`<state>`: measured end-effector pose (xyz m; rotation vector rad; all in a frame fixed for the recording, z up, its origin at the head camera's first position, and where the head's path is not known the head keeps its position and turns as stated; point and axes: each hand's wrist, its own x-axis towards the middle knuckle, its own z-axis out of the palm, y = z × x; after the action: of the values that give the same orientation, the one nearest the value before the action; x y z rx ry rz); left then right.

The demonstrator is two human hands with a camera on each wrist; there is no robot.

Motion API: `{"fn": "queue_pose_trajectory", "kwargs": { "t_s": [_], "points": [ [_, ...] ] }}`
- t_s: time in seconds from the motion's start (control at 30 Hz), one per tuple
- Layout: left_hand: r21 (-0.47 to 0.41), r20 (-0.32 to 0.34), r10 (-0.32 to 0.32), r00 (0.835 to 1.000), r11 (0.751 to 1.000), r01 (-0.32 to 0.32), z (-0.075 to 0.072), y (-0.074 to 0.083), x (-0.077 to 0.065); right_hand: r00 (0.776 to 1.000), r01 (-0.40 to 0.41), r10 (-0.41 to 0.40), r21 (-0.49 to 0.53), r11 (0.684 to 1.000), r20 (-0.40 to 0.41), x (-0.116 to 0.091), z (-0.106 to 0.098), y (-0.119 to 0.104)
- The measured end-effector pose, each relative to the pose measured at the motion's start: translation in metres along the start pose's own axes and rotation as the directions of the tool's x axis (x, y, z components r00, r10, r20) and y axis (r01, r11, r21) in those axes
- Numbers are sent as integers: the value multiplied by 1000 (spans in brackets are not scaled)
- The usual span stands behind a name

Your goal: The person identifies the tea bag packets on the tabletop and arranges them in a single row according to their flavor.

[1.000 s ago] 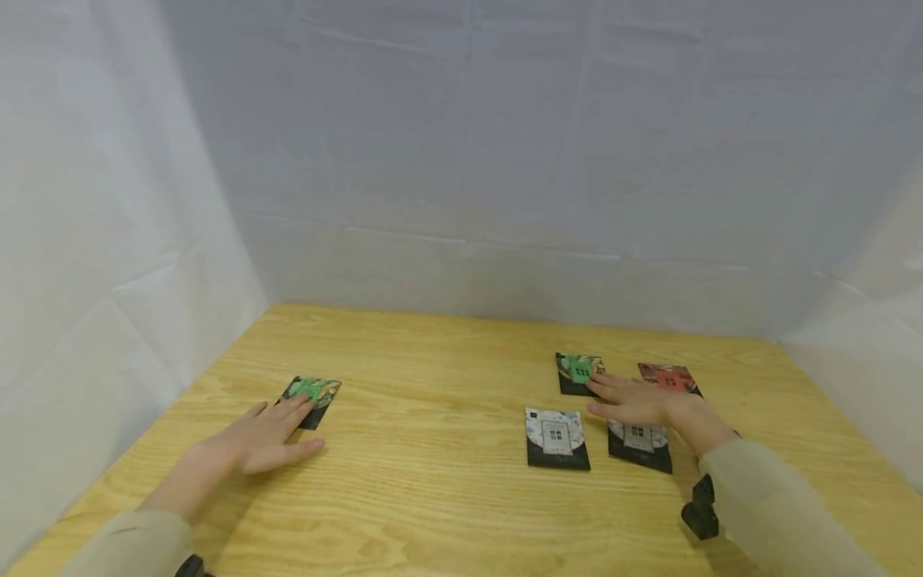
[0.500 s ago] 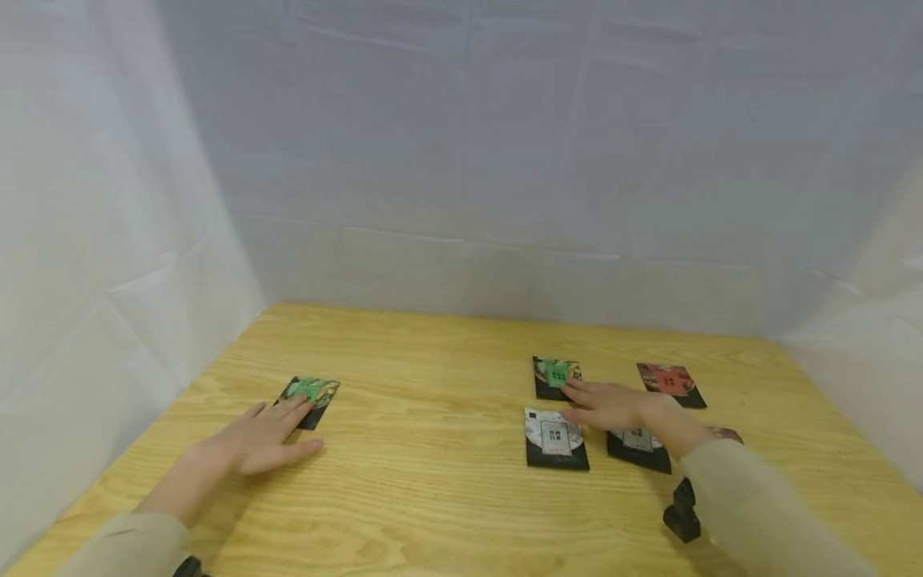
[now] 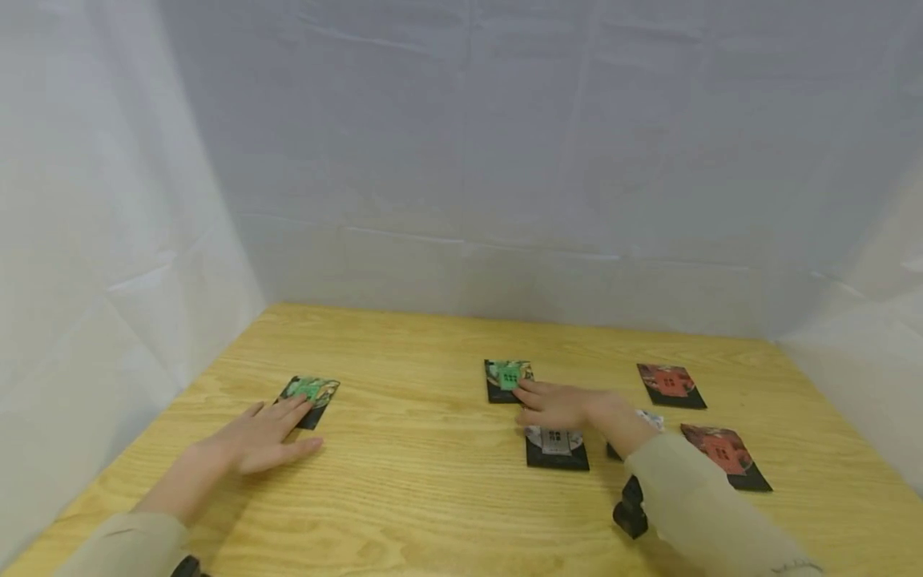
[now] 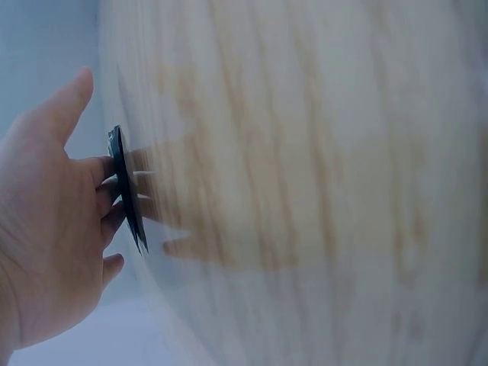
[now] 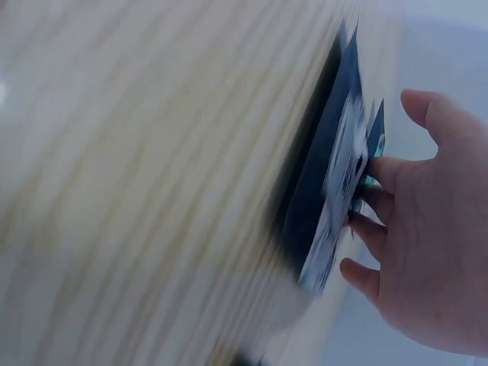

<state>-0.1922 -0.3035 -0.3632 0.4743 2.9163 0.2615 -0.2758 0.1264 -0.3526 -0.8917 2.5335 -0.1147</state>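
Your right grip [image 3: 566,405] is spread wide, its fingers reaching out nearly straight and their tips resting on the near right part of the middle green packet [image 3: 499,377]; nothing is pinched. That packet lies flat, to the left of the right grip and a little beyond it, its long axis seeming to run roughly away from you. Your left grip [image 3: 248,441] is likewise spread, fingers on the left green packet [image 3: 323,394], whose long axis slants from near left to far right. The relation that seems to matter most is between these two green packets: they are well apart, roughly level across the counter [image 3: 397,497], and the right grip is the nearer to the middle one. Just nearer you than the right grip sits a white packet [image 3: 555,457], its far edge covered by your hand in the head view; whether they touch, you cannot tell. A second white packet [image 3: 652,418] is mostly hidden by your right arm, and farther right lie the far red packet [image 3: 671,385] and the near red packet [image 3: 721,453], apart from each other.
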Motion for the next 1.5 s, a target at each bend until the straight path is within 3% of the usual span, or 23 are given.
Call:
{"fn": "queue_pose_trajectory", "kwargs": {
  "t_s": [0.33,0.6,0.93,1.33,1.5],
  "points": [
    [-26,26,-9,1000,1000,9,-4,2,-1,1000,-3,4,-97,995,8,16,5,-42],
    [-31,28,-7,1000,999,8,-3,2,-2,998,56,-60,-181,982,-21,24,21,-64],
    [-22,18,-2,1000,1000,3,-4,3,-1,999,42,-43,-232,972,1,27,21,-100],
    [-16,22,-3,1000,1000,4,-6,7,1,997,68,-76,-274,959,-21,37,21,-135],
    [0,25,-5,1000,1000,5,-5,8,4,997,63,-69,-248,967,-18,46,21,-148]
  ]
}}
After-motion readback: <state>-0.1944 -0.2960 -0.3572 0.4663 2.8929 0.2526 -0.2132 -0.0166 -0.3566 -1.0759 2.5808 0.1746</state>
